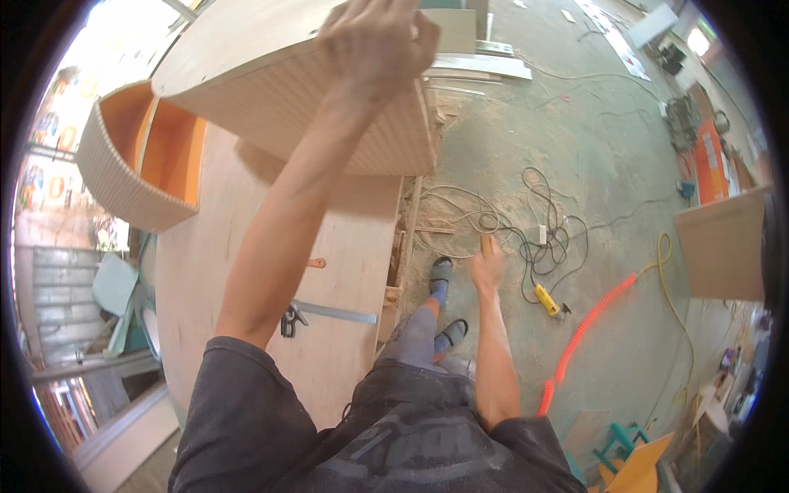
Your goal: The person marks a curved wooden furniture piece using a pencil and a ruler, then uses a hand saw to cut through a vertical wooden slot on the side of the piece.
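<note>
My left hand [374,45] reaches far forward over the corner of a large curved, fluted wooden cabinet [271,107], its fingers curled at the edge; the fingertips are partly cut off by the top of the picture. The cabinet rests on a plywood-topped workbench [246,222]. Low at my right side, my right hand [489,269] is closed on a small yellowish-brown, wood-like block [488,244]. This hand is slightly blurred, and most of the block is hidden in it.
A smaller fluted piece with an orange inside [168,148] sits at the bench's left. On the bench lie a metal ruler [337,313] and a black clamp [291,319]. Tangled cables [542,230], a yellow power tool [549,302] and a red coiled hose [588,329] lie on the sawdust-strewn floor.
</note>
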A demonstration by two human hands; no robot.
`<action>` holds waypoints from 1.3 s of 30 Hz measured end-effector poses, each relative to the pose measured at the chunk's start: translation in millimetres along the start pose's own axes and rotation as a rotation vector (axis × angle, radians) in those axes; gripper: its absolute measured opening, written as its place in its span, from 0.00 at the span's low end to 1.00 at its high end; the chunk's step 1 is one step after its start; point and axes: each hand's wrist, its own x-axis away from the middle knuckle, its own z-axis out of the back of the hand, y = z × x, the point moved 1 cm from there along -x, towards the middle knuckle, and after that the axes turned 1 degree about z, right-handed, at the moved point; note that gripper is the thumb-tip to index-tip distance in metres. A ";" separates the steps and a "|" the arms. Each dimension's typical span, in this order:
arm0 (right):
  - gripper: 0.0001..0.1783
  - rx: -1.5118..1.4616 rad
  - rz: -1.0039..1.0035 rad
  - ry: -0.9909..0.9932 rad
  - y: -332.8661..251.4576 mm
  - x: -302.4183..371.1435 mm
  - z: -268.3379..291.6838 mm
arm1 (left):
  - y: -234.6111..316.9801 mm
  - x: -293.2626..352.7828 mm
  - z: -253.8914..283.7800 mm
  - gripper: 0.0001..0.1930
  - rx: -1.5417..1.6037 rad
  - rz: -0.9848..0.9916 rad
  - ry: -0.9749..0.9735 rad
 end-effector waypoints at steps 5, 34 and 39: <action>0.22 0.430 -0.077 -0.041 223.0 68.9 71.7 | 12.0 -11.2 -0.3 0.05 0.032 -0.030 -0.022; 0.12 -0.541 -0.973 0.125 263.1 384.4 212.1 | 101.3 180.9 -49.1 0.15 -0.686 -0.728 -1.081; 0.10 -0.642 -1.010 0.269 301.9 407.1 212.8 | 98.6 177.0 -54.4 0.17 -0.598 -0.706 -1.177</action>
